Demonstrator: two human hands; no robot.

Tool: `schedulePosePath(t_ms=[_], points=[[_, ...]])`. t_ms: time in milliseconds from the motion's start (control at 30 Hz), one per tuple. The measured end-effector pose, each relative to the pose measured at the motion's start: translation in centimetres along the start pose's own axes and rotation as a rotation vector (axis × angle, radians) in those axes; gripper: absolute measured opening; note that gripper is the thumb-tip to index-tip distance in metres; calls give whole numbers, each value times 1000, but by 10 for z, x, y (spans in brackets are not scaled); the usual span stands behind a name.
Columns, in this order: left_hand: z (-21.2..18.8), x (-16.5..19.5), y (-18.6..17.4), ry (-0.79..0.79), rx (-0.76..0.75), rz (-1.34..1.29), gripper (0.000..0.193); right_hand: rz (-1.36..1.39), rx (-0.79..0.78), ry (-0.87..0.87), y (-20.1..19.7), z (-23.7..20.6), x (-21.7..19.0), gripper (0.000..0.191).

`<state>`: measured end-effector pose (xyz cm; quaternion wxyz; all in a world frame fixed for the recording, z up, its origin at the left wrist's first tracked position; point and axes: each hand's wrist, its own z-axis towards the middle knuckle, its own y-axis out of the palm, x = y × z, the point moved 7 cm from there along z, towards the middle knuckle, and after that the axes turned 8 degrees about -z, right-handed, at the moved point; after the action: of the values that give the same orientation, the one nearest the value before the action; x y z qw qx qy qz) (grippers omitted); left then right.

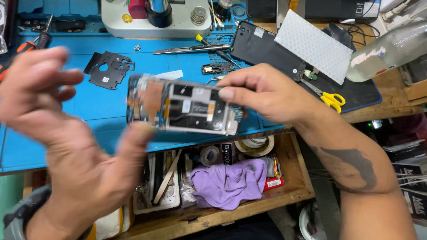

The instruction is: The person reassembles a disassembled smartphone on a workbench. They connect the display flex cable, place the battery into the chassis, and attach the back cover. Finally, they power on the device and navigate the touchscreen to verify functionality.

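My opened phone, held up over the blue mat

The table (396, 95) carries a blue work mat (53, 146), with an open drawer (291, 191) near me holding a purple cloth (229, 182). My left hand (58, 133) is blurred, fingers spread wide, only the thumb touching the opened smartphone (184, 106). My right hand (267, 91) pinches its right end, lifting the bare insides toward my eyes. Yellow-handled scissors (331, 98) lie far right.

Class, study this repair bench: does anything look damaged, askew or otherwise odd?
Yes. The phone in the right hand has no back cover, leaving its insides bare. The left hand is blurred, thumb beneath it.
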<state>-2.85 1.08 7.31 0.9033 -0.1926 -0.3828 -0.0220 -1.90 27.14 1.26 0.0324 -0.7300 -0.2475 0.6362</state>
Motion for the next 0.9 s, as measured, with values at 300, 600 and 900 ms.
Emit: schedulePosePath(t_ms=[300,600,900], points=[[-22,-15,64,-541,-73,-1009,36,562,178,-120,34,-29,-5,34],[20,-45,59,-473,-199,-876,28,318,239,-227,28,-42,-6,44],[62,-72,65,-485,-886,125,33,51,588,-475,-12,-92,-10,48]])
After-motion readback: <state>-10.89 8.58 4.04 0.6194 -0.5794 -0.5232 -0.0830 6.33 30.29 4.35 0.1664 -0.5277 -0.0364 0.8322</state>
